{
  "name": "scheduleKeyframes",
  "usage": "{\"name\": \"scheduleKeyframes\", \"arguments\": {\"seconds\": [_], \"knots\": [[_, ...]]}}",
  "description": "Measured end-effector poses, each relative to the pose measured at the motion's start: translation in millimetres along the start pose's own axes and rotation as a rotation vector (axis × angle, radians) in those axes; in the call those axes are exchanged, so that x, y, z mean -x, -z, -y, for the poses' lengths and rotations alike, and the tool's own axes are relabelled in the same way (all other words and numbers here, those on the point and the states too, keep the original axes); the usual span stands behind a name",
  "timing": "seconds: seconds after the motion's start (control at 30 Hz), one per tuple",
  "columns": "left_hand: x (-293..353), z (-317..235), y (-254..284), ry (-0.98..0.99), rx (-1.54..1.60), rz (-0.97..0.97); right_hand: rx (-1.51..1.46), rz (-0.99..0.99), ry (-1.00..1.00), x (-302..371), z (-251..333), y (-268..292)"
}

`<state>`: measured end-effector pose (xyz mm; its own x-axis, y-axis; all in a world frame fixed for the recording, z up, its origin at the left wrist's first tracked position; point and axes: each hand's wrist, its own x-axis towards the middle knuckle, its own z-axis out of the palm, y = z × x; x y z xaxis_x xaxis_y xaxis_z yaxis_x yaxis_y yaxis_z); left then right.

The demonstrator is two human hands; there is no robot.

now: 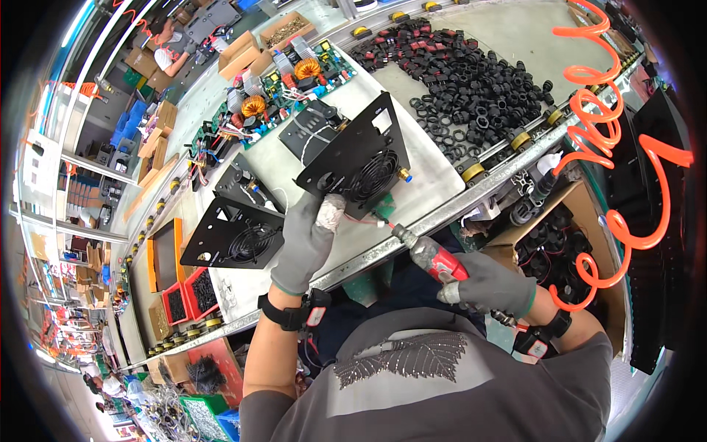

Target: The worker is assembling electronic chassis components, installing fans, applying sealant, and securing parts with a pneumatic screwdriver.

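Observation:
My left hand (308, 239), in a grey glove with white wrapping on one finger, is closed on the lower edge of a black metal panel (335, 163). The panel stands tilted on the white board and has a round fan grille (374, 177), a cut-out and a brass fitting (404, 175). In my gloved right hand (495, 283) is a red and grey power screwdriver (434, 258), its bit pointing at the panel's lower edge. Thin wires run near the bit. Another black panel with a fan grille (250, 241) leans to the left of my left hand.
Green circuit boards with copper coils (254, 107) line the board's far side. Black plastic rings and nuts (471, 88) are heaped at the back right. An orange coiled air hose (589, 110) hangs at right above a carton (582, 214). Red bins (197, 291) stand left; a co-worker (171, 48) sits far left.

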<state>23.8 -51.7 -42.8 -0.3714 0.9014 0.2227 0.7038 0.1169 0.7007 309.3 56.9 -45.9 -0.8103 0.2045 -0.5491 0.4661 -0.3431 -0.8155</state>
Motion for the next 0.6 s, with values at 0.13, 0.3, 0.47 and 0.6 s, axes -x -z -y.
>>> {"name": "scheduleKeyframes", "arguments": {"seconds": [0.13, 0.3, 0.47, 0.6], "knots": [[-0.5, -2.0, -5.1, -0.217, -0.023, -0.078, -0.002, 0.041, -0.019, -7.6, -1.7, -3.2], [-0.5, -4.8, -9.5, -0.124, -0.122, -0.095, -0.041, 0.035, -0.029, -8.0, 1.8, -5.8], [0.1, -6.0, -8.7, -0.117, -0.105, -0.096, -0.068, 0.046, -0.074, -5.4, 6.1, -10.9], [-3.5, -5.6, -7.4, -0.159, -0.082, -0.086, -0.086, 0.01, -0.1, -4.5, 9.4, -15.4]]}}
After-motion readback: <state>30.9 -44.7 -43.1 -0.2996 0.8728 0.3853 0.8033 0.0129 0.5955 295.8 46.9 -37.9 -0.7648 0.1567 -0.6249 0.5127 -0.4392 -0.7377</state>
